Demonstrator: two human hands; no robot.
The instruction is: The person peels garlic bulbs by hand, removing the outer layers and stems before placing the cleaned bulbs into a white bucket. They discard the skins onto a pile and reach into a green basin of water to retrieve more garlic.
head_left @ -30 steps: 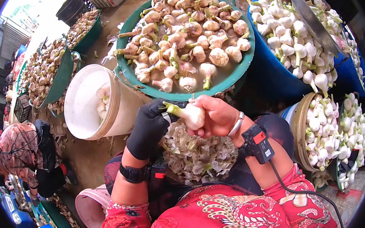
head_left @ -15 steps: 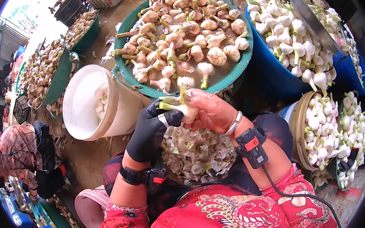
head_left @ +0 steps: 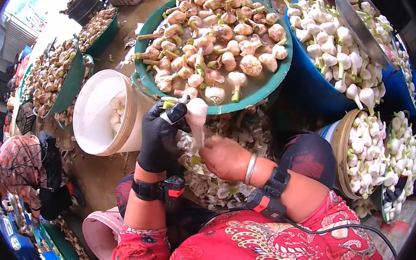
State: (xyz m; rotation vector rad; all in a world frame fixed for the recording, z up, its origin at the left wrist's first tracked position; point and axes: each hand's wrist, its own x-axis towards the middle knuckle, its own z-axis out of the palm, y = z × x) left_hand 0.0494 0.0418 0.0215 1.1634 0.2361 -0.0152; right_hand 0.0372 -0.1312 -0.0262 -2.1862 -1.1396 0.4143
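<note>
My left hand [head_left: 156, 134], in a black glove with a pale band on a finger, is closed around the green stem of a garlic bulb [head_left: 197, 110]. The bulb is pale and points away from the glove, above a heap of peeled skins [head_left: 237, 187] between my knees. From the bulb a whitish strip of garlic skin [head_left: 198, 133] runs down to my bare right hand [head_left: 226, 159]. That hand's fingers are bent and pinched at the strip's lower end, slightly blurred by motion.
Unpeeled garlic floats in murky water in a green tub [head_left: 287, 73] ahead. A white bucket [head_left: 99, 115] with a few bulbs stands left. Peeled bulbs fill a blue barrel [head_left: 312, 78] and a bucket [head_left: 344, 152] at right. Another person [head_left: 21, 168] bends at far left.
My right hand has come off the bulb and moved down, drawing a strip of skin. My left hand has shifted slightly left and up with the garlic.
</note>
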